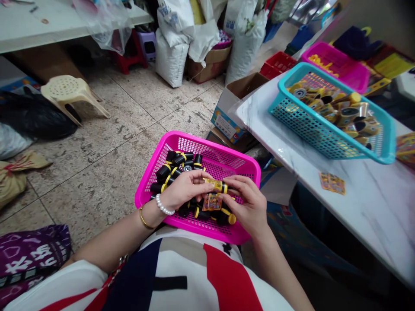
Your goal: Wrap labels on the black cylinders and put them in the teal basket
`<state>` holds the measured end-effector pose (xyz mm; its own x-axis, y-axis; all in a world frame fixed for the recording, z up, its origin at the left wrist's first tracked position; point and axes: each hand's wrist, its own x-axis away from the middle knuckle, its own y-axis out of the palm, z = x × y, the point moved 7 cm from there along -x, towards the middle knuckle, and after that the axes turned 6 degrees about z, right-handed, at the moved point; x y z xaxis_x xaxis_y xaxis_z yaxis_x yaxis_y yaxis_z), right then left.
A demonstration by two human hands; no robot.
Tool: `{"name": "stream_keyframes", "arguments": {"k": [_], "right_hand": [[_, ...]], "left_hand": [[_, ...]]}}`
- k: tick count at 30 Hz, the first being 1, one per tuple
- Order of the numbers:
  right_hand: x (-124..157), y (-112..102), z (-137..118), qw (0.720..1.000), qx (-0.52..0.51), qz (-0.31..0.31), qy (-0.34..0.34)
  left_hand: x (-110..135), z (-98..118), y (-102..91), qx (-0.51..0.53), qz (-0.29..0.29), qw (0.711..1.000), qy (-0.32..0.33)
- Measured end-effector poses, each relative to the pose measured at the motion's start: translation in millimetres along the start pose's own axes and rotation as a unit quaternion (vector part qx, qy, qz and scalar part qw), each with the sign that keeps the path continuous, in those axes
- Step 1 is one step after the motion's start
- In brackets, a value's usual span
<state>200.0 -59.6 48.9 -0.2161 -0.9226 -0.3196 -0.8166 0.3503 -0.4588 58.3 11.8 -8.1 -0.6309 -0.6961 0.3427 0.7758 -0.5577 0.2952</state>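
Above the near pink basket [154, 167], I observe the left hand [186, 188] and right hand [249, 205] partly closed, pinching opposite ends of a yellow-labelled black cylinder [219, 186]; similar cylinders [179, 159] lie below.

I take this, from my remote seat, for a small workshop where little goods are handled in bulk. Below my camera, a pink basket [151, 168] holds many look-alike black cylinders [161, 172] banded in yellow, and a teal basket [301, 123] on the marble-patterned desk [366, 198] is piled with patterned pieces [348, 113]. I also see stuffed white sacks [173, 60] crowding the far side, an open carton [228, 123] beside the desk, a low plastic stool [66, 88] and a blotchy tiled floor [126, 119].
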Motion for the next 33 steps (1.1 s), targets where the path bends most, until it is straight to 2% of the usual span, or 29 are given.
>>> {"name": "stream_keyframes", "arguments": {"k": [4,6,9,13,16,18,20,23,27,30,33], "right_hand": [[3.8,0.9,0.7,1.000,0.022,0.002,-0.009],[3.7,6.5,5.4,1.000,0.022,0.007,-0.003],[2.7,15.6,19.4,0.998,-0.039,0.024,0.047],[3.3,23.4,31.0,0.990,-0.087,0.022,0.104],[5.6,24.9,38.6,0.972,-0.147,0.032,0.180],[8.1,29.0,43.0,0.952,-0.193,0.024,0.236],[10.0,32.9,44.4,0.939,-0.217,0.008,0.265],[9.9,31.9,41.0,0.941,-0.238,0.004,0.240],[11.8,27.5,34.6,0.959,-0.225,-0.007,0.172],[14.5,24.6,32.7,0.978,-0.155,0.012,0.140],[15.9,26.8,37.1,0.972,-0.142,0.046,0.181]], "left_hand": [[1.2,1.7,7.4,-0.042,0.001,0.999,0.016],[0.1,4.0,7.1,-0.082,0.029,0.995,0.052],[-2.4,5.6,4.5,-0.129,0.057,0.985,0.102],[-4.5,3.1,5.9,-0.128,0.008,0.985,0.115],[-3.8,6.6,4.6,-0.139,0.008,0.980,0.139],[-4.0,5.5,5.4,-0.141,0.005,0.982,0.129],[-4.7,-0.6,8.8,-0.113,-0.018,0.990,0.084],[-4.8,-9.9,12.5,-0.044,-0.040,0.998,0.011],[-4.7,-15.5,10.2,-0.011,-0.029,0.999,-0.019],[-5.5,-15.0,10.2,-0.023,-0.039,0.999,0.005],[-7.7,-6.9,7.1,-0.033,-0.014,0.997,0.065]]}}
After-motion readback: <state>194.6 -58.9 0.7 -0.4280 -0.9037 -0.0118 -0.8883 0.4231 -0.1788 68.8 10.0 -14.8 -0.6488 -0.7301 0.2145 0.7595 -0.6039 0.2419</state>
